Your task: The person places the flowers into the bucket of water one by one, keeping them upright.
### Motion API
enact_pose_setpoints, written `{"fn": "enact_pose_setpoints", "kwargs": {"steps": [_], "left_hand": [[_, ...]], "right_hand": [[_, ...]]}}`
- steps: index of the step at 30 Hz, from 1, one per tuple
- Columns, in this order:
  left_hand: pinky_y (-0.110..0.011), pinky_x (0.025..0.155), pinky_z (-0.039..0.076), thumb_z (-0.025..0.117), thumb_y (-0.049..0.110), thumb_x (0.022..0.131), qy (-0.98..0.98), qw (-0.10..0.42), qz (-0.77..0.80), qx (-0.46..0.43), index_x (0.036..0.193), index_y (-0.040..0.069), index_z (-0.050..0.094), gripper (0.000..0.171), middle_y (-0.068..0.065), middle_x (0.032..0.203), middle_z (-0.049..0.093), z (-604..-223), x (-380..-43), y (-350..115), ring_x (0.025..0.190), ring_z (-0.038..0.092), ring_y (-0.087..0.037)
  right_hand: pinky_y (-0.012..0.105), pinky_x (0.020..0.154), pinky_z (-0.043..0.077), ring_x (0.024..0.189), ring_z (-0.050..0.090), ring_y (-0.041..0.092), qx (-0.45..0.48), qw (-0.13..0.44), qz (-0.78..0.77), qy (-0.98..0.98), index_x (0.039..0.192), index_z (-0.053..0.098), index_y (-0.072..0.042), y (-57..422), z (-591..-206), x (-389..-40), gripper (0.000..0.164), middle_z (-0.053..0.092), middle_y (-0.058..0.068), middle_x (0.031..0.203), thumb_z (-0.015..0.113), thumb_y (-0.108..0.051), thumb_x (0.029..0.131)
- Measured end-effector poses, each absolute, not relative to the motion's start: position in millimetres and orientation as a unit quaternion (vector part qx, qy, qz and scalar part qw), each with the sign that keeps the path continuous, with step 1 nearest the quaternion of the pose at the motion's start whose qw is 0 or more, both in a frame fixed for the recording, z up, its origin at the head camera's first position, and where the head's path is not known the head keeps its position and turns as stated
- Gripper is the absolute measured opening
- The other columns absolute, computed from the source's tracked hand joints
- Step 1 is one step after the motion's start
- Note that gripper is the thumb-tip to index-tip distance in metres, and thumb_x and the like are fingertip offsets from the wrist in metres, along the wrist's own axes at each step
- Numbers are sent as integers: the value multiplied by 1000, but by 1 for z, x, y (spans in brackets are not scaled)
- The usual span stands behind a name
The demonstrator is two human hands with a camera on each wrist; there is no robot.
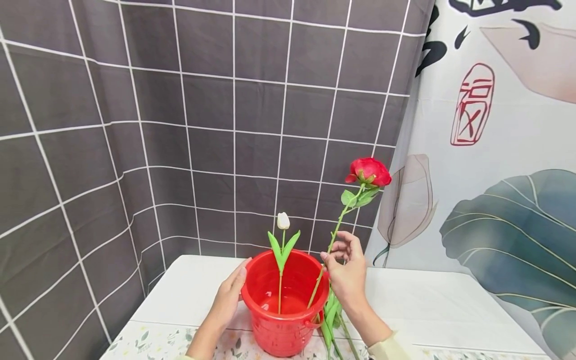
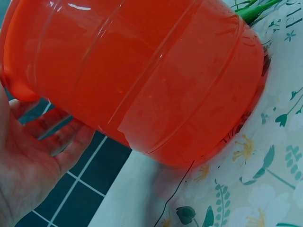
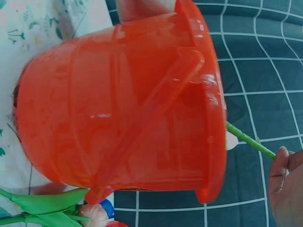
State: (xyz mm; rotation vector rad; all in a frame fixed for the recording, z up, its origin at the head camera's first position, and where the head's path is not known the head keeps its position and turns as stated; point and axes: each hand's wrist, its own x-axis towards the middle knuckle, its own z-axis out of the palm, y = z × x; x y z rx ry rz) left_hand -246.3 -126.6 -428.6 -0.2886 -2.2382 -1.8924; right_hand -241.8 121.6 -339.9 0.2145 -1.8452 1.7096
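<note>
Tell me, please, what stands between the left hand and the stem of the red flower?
The head view shows the mouth of the red bucket there, with the white tulip upright inside it.

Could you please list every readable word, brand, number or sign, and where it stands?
None readable with certainty.
Pale backdrop: red seal-like characters, too stylised; black brush strokes, cut off.
Tablecloth: dark marks at the left wrist view's edge, unclear.
Red bucket: no lettering visible.

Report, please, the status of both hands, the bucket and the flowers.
Left hand touching side of bucket. Right hand pinching red flower, lower end inside bucket. White flower upright in bucket. Other flowers beside bucket; nothing seen blocking the way in.
</note>
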Motion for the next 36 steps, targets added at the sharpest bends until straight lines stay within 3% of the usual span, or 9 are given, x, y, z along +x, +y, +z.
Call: {"fn": "enact_pose_setpoints", "kwargs": {"steps": [18, 23, 27, 36], "left_hand": [[-41, 89, 53, 37, 44, 103, -760, 92, -636, -96, 147, 17, 41, 52, -12, 144, 47, -428, -247, -124, 126, 49, -36], [-40, 88, 54, 38, 43, 103, -760, 92, -636, -97, 147, 16, 41, 52, -12, 144, 47, -427, -247, -123, 126, 50, -35], [-40, 88, 54, 38, 41, 103, -758, 96, -638, -98, 147, 15, 41, 51, -13, 144, 47, -428, -247, -124, 126, 50, -36], [-36, 85, 55, 39, 39, 103, -753, 103, -642, -101, 147, 13, 41, 51, -15, 145, 46, -427, -245, -126, 126, 50, -36]], "right_hand": [[28, 52, 55, 68, 58, 19, 142, 239, 608, -743, 120, 53, -5, 105, -354, -236, 50, 56, 16, 90, 64, 20, 78], [26, 51, 55, 63, 59, 17, 175, 189, 554, -791, 99, 61, 0, 107, -356, -235, 29, 59, 12, 80, 59, 20, 79], [23, 51, 52, 57, 56, 12, 189, 163, 498, -830, 81, 63, -3, 109, -356, -234, 19, 60, 4, 71, 63, 16, 79], [23, 48, 47, 51, 51, 9, 152, 205, 477, -841, 78, 65, -7, 117, -349, -230, 14, 56, 0, 64, 66, 6, 84]]}}
